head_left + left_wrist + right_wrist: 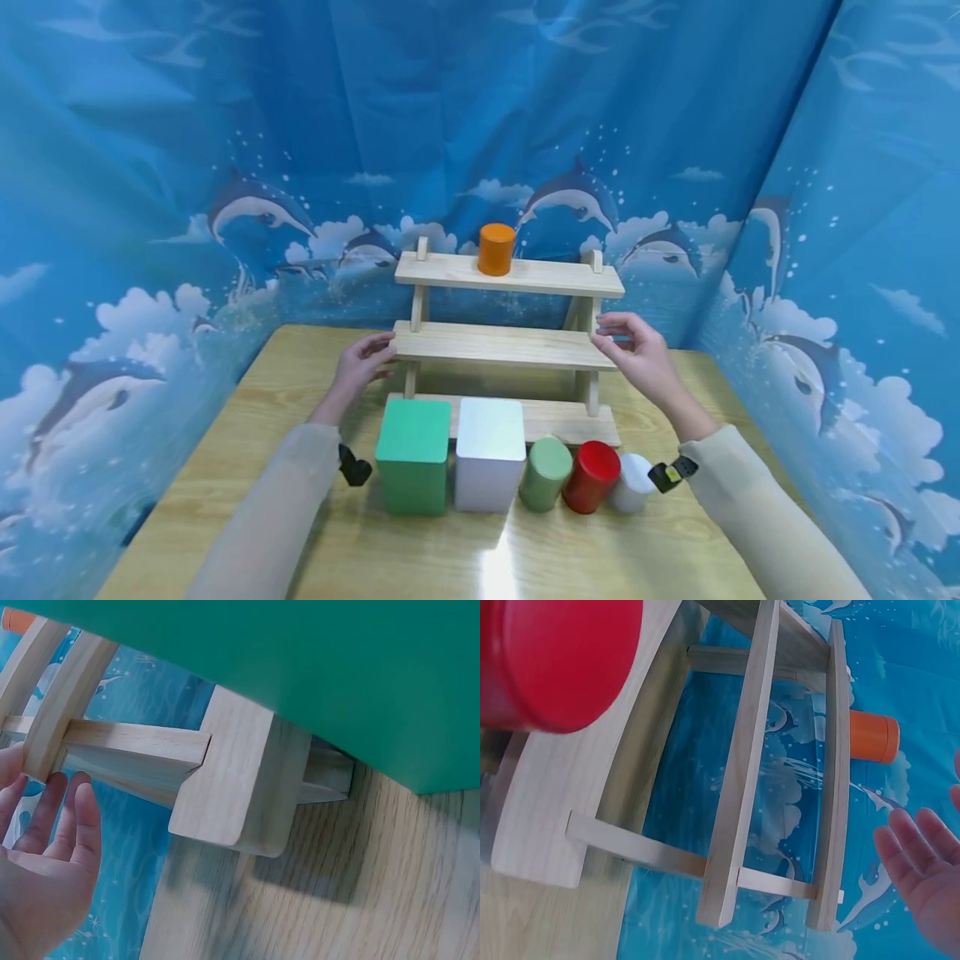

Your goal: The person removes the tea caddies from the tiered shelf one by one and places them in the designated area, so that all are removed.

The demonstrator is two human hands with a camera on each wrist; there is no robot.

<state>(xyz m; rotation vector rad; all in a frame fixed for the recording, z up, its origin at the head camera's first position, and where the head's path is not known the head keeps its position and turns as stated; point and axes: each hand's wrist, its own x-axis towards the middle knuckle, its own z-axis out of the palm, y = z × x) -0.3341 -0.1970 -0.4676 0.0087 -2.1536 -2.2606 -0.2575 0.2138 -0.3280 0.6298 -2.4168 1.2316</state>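
Observation:
In the head view a three-tier wooden shelf stand (pixel 504 343) stands on the table. At the left end of its middle board is my left hand (pixel 363 362); in the left wrist view the fingertips touch or nearly touch the board's end, fingers only slightly bent. My right hand (pixel 637 354) is near the right end of that board; in the right wrist view its fingers are relaxed, with nothing in them and apart from the stand. An orange cylinder (pixel 496 250) sits upright on the top board.
Before the stand are a green block (pixel 414 458), a white block (pixel 491 457), a light-green cylinder (pixel 545 475), a red cylinder (pixel 591 477) and a white cylinder (pixel 632 483). They stand on the wooden table (pixel 555 558). Blue dolphin-print curtain (pixel 450 125) hangs behind and at the sides.

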